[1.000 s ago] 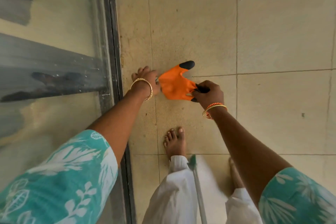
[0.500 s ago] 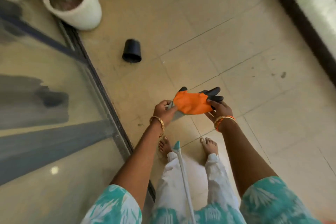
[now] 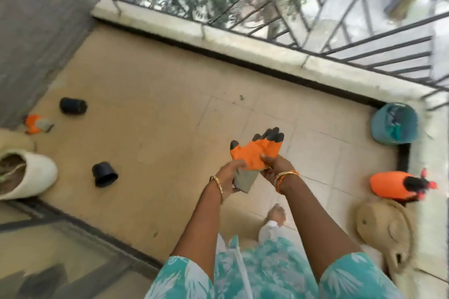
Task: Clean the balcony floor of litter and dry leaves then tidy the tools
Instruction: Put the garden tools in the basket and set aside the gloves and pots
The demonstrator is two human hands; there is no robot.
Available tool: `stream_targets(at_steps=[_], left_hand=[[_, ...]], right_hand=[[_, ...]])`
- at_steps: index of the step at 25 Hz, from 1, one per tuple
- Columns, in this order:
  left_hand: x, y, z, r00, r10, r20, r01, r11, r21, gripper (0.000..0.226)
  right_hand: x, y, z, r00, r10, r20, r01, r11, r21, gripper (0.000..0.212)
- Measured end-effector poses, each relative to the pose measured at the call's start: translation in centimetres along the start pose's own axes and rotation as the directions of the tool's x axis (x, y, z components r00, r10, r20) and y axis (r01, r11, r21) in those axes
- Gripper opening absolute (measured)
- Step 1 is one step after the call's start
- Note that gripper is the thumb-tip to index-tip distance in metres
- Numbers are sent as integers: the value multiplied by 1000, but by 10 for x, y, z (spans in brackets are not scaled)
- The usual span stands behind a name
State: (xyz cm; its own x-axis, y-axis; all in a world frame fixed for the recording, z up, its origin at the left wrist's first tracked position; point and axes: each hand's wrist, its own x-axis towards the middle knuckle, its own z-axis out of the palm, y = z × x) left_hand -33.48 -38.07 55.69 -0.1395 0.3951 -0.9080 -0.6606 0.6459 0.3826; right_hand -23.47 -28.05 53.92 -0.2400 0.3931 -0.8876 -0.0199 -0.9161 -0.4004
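An orange work glove (image 3: 256,153) with black fingertips and a grey cuff is held up in front of me over the tiled balcony floor (image 3: 150,114). My left hand (image 3: 229,177) grips the grey cuff. My right hand (image 3: 275,167) pinches the orange palm at its right edge. A second orange glove (image 3: 36,124) lies on the floor at the far left by the wall. A pale tool handle (image 3: 239,264) leans against my legs, its lower end hidden.
Two black plastic pots (image 3: 73,105) (image 3: 104,173) lie tipped on the floor at left, near a white planter (image 3: 31,175). A blue bucket (image 3: 394,124), an orange sprayer (image 3: 393,183) and a straw hat (image 3: 386,228) line the right edge. A railing (image 3: 315,31) tops the low parapet.
The view swung from the floor by the glass door up to the balcony corner. The glove rose with both hands and now points fingers-up; my left hand holds the cuff.
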Motion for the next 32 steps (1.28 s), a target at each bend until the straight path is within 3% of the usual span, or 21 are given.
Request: stream_targets(at_steps=[2,5,8,11,16,21,24,26,29,32], left_hand=[[5,2,62,997,-46,69,45,999,17,23],[17,2,154,998,-10,61,4,996,88,30],[32,11,240,984,72,162,-77,997,24,21],[58,21,321,960,96,261,-96,995,-12,33],[93,38,439,964,38,262,-71,990,119,38],[128,74,525,951,-102,291,63,988,138,20],[156,107,583,914,-127,385,16,960,280,12],[172,124,619,901,-167,401,-11,914,406,24],[207,138,674,894,-223,388,-26,840,542,40],[249,144,723,912,-210,353,-50,796,603,41]], right_hand=[[-14,-37,-50,999,-39,10,39,999,-19,18],[-28,-89,-125,996,-88,3,88,991,-98,16],[-37,-134,-189,981,-176,-78,167,980,-105,9],[-44,-164,-242,964,-220,-152,215,975,-50,14],[-28,-198,-317,955,-217,-202,222,975,2,14],[-7,-259,-357,925,-186,-332,249,955,159,13],[10,-305,-382,898,-177,-404,275,940,200,14],[20,-334,-402,873,-172,-456,293,933,210,9],[41,-378,-437,849,-177,-498,311,929,202,26],[70,-413,-470,842,-113,-528,282,926,252,26]])
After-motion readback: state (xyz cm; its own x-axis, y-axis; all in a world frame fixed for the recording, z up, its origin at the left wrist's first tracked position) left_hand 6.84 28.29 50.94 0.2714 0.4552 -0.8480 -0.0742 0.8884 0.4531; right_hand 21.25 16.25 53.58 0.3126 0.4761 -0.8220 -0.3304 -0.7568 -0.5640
